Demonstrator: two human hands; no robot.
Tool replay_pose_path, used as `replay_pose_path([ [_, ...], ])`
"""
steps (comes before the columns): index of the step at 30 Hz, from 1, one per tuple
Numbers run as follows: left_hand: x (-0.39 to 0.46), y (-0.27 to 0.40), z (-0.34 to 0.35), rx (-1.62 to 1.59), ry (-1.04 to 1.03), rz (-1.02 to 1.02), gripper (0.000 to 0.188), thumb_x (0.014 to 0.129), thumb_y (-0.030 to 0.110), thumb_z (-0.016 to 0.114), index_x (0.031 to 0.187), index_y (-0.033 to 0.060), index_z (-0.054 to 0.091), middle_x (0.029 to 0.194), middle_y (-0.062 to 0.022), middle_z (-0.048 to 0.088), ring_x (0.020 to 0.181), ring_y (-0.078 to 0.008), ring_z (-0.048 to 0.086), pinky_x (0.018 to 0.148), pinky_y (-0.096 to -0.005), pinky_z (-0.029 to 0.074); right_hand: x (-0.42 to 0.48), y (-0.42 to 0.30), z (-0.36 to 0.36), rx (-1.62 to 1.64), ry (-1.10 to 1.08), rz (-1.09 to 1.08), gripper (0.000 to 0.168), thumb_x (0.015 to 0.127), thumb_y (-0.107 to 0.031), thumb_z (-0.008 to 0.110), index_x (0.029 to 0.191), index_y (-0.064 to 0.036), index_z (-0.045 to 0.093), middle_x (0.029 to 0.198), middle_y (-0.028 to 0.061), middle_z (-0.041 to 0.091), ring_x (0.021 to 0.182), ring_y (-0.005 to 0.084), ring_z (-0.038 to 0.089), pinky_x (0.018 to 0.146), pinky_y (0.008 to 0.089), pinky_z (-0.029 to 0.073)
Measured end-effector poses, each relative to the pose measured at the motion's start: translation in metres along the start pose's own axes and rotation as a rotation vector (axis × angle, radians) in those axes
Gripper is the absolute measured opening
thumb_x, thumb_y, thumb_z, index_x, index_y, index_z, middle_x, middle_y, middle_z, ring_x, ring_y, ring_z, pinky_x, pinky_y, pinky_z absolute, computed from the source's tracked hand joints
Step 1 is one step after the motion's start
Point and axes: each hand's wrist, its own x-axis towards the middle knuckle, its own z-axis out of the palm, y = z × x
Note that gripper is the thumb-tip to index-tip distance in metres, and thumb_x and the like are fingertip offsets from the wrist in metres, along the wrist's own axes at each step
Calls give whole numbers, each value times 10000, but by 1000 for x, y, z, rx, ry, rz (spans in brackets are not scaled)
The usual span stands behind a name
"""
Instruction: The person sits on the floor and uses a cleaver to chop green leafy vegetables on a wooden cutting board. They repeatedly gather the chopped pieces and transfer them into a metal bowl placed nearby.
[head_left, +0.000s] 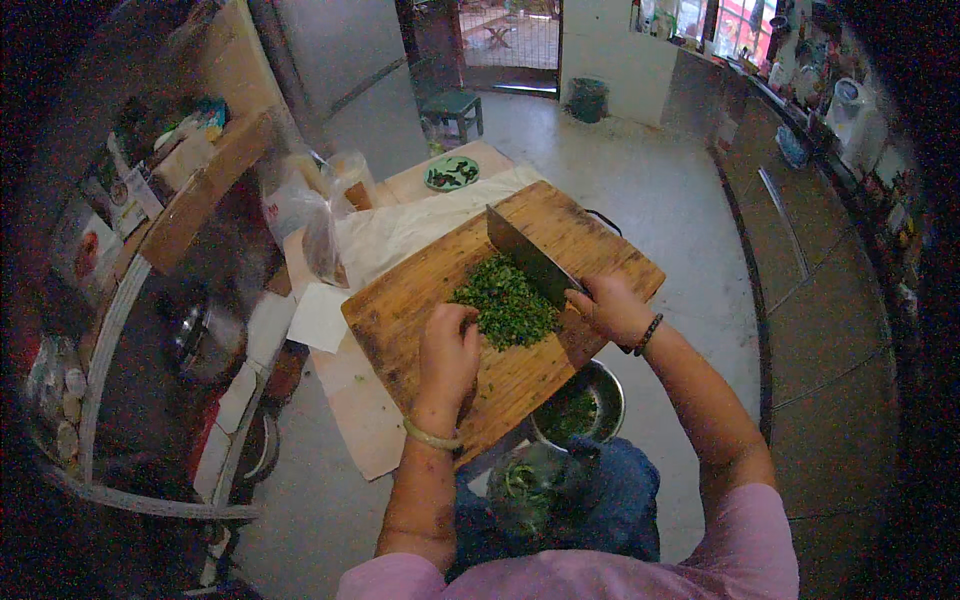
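A heap of finely chopped green leaves (504, 304) lies on a thick wooden cutting board (405, 300). My right hand (611, 309) grips the handle of a cleaver (529, 255), whose broad dark blade stands on edge along the heap's right side. At the heap's left edge, the curled fingers of my left hand (448, 349) touch the leaves; whether they pinch any is hidden. Under the board's near right edge sits a metal bowl (616, 405) with chopped greens in it. A clear plastic bag (525, 491) with green stalks rests by my lap.
Beyond the board, a green plate (450, 174) with dark pieces stands on the table (352, 405). Plastic bags (322, 240) and a white paper (319, 319) lie left of it. A shelf rack (112, 337) rises at far left. A green stool (452, 105) and bin (587, 100) stand farther back.
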Motion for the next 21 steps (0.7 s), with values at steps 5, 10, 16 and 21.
replay_pose_path([
  [5, -12, -19, 0, -97, 50, -73, 144, 734, -23, 601, 877, -21, 589, 859, -168, 562, 780, -332, 563, 697, -378, 464, 4, -25, -9, 150, -82, 157, 292, 915, -263, 540, 875, 23, 580, 609, 88, 555, 508, 163, 564, 463, 325, 454],
  [10, -14, -16, -4, -99, 75, -67, 127, 743, -10, 613, 869, -14, 599, 845, -169, 567, 748, -328, 562, 677, -383, 459, 0, -23, 1, 65, -90, 144, 290, 921, -258, 529, 866, 24, 569, 594, 68, 536, 490, 147, 541, 455, 319, 446],
  [16, -19, -16, -8, -57, 23, -117, 121, 779, 63, 621, 871, -12, 604, 847, -171, 573, 770, -340, 564, 697, -403, 458, 0, -31, 0, 28, -77, 159, 310, 918, -262, 526, 792, 20, 549, 583, 79, 538, 477, 164, 535, 451, 333, 443],
  [21, -23, -21, -5, -100, 6, -152, 144, 798, 120, 613, 859, -10, 602, 856, -176, 580, 790, -347, 570, 704, -418, 458, -2, -50, -11, 295, -161, 360, 334, 922, -264, 523, 737, 14, 541, 573, 62, 537, 483, 148, 526, 452, 318, 442],
])
